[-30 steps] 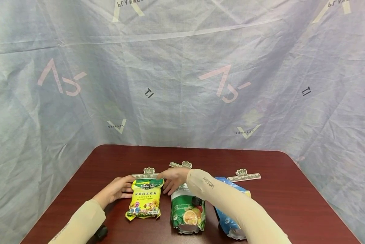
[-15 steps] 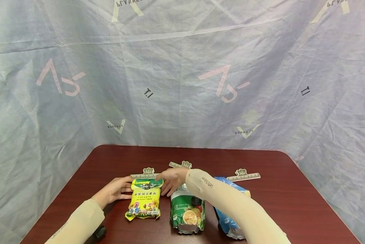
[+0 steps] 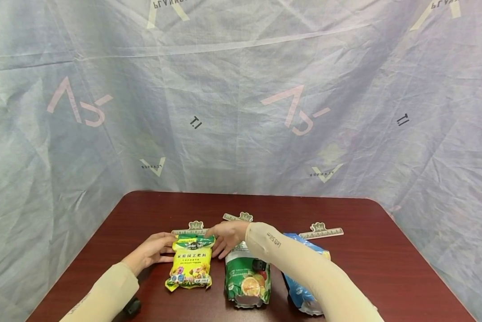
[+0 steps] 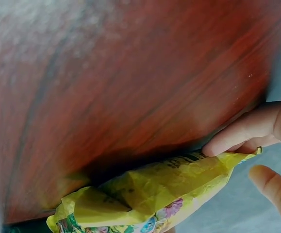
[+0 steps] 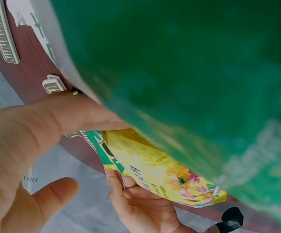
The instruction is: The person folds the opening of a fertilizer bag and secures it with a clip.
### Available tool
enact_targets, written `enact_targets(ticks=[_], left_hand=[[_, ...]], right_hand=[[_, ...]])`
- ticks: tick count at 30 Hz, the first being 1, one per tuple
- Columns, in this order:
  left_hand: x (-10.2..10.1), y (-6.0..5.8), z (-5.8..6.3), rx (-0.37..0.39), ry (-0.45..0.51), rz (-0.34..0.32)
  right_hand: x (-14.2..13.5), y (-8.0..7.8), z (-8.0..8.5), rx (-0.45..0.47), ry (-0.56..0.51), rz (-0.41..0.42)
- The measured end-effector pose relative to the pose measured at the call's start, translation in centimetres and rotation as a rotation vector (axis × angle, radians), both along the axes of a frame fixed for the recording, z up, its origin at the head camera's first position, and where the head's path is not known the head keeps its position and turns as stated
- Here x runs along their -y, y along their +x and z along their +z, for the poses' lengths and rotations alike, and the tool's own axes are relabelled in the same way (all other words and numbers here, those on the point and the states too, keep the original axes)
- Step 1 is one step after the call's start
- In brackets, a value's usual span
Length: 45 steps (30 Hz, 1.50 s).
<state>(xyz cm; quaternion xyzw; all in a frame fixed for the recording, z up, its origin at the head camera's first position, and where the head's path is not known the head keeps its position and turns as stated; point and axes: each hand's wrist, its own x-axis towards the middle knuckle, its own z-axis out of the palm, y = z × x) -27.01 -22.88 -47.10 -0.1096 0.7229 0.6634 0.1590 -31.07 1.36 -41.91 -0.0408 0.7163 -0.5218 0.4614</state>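
A yellow bag with a green top band, printed "Garden baby" (image 3: 191, 264), lies flat on the table between both hands. My left hand (image 3: 154, 250) is at its upper left edge. In the left wrist view its fingertips touch the corner of the bag (image 4: 179, 187), and the thumb stands apart. My right hand (image 3: 228, 235) reaches across to the upper right corner, fingers extended. The right wrist view shows its thumb (image 5: 57, 191) held away from the bag. Just beyond the top edge sits a clip with a piano-key strip (image 3: 190, 232).
A green fruit-print bag (image 3: 245, 279) lies under my right wrist. Farther right, a blue bag (image 3: 301, 286) is partly covered by my right forearm. Two similar clips lie behind them, the middle clip (image 3: 241, 218) and the right clip (image 3: 321, 231). A grey printed cloth (image 3: 241, 116) hangs behind the table.
The top edge of the yellow bag sits very slightly higher than before. Both hands have stayed nearly in place, and the other bags and clips have not moved.
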Motion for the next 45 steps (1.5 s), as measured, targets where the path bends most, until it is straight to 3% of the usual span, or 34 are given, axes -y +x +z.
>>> enact_targets(ticks=[11, 28, 39, 45], left_hand=[[0.0, 0.0, 0.1, 0.019, 0.038, -0.001], [-0.2, 0.2, 0.6, 0.029, 0.066, 0.013], [0.0, 0.5, 0.8, 0.004, 0.106, -0.049], [0.1, 0.8, 0.8, -0.070, 0.115, -0.151]], right_hand=[[-0.3, 0.0, 0.2, 0.049, -0.009, -0.012], [-0.8, 0.0, 0.9, 0.032, -0.018, 0.007], [-1.1, 0.0, 1.1, 0.018, -0.009, 0.038], [-1.2, 0.2, 1.2, 0.004, -0.016, 0.046]])
